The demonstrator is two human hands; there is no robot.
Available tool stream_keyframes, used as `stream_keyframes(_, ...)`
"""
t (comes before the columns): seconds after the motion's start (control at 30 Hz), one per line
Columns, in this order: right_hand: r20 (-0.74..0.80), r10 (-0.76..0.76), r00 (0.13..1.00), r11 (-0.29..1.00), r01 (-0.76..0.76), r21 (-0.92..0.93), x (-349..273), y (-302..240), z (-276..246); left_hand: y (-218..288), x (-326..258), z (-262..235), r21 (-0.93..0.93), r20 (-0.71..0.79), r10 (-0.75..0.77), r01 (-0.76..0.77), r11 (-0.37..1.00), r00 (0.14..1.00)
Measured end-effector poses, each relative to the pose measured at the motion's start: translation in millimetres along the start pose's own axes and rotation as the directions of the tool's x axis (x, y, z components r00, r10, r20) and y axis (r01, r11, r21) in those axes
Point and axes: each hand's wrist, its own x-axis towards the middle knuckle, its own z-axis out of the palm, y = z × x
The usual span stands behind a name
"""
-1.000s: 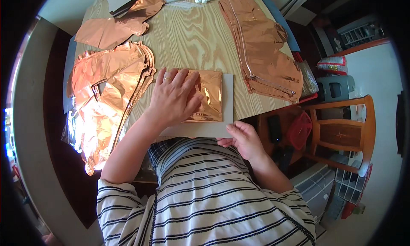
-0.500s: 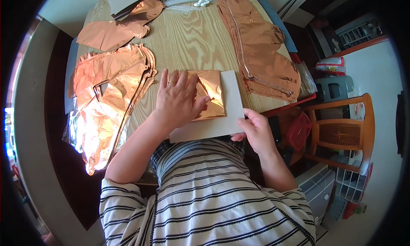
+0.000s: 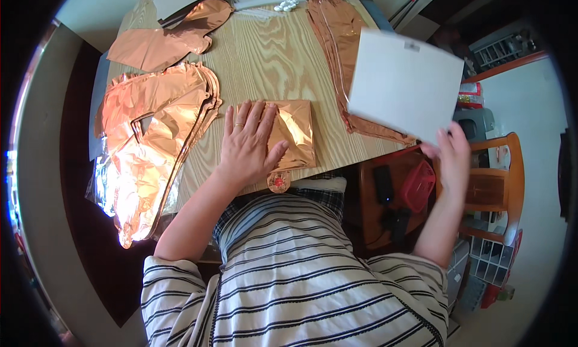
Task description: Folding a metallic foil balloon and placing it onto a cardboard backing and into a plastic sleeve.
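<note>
My left hand (image 3: 250, 139) lies flat with fingers spread on a folded rose-gold foil balloon (image 3: 295, 133) at the table's front edge. A round foil tab (image 3: 279, 182) with a red spot sticks out of the fold past that edge. Out to the right, my right hand (image 3: 448, 151) grips the lower corner of a square white board (image 3: 406, 85), lifted and slightly blurred. The board hides part of a stack of flat foil balloons (image 3: 331, 40) on the table's right side.
On the left, a stack of flat foil balloons (image 3: 159, 106) overhangs the table edge. More foil (image 3: 141, 49) lies behind it. Small white pieces (image 3: 286, 5) sit at the back of the wood-grain table (image 3: 265, 52). A wooden chair (image 3: 512, 184) and a red basket (image 3: 417, 187) are at right.
My right hand has drawn the white board off from beneath the folded balloon and raised it to the right. The round tab now shows. My left hand has stayed on the foil.
</note>
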Motion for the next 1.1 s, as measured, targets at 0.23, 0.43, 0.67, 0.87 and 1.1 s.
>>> stream_keyframes(0.23, 0.324, -0.035, 0.945, 0.963, 0.119, -0.242, 86, 22, 149, 1, -4, 0, -0.003, -0.026, -0.026, 0.026, 1.000, 0.999)
stream_keyframes(0.43, 0.732, 0.234, 0.640, 0.918, 0.103, -0.384, 61, 2, 183, 10, -21, -10, 0.025, -0.042, -0.086, 0.087, 0.996, 0.995)
stream_keyframes(0.67, 0.801, 0.302, 0.516, 0.784, 0.343, -0.517, 33, -24, 179, 7, -31, -10, 0.041, -0.064, -0.143, 0.145, 0.989, 0.988)
stream_keyframes(0.87, 0.555, -0.493, 0.670, 0.557, 0.733, -0.390, -1, -38, 195, 10, -26, -7, 0.024, -0.084, -0.181, 0.183, 0.983, 0.980)
stream_keyframes(1.1, 0.753, -0.441, 0.488, 0.427, 0.852, -0.302, 1, 12, 258, 0, -22, -11, -0.135, -0.081, -0.209, 0.197, 0.971, 0.975)
